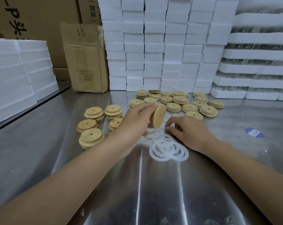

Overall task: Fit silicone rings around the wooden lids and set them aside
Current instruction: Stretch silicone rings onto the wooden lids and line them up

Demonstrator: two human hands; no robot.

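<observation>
Head view, steel table (pixel 56 159), foam stacks (pixel 153 46) behind, left hand (pixel 134 120) gripping wooden lid (pixel 159 116), right hand (pixel 189 132) pinching silicone rings (pixel 168 148).

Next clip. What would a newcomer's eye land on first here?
The left hand holding a wooden lid up on edge at the centre of the steel table, with the right hand beside it fingering the pile of white rings. Around them, many lids lie in low stacks, and a wall of white foam blocks fills the back.
</observation>
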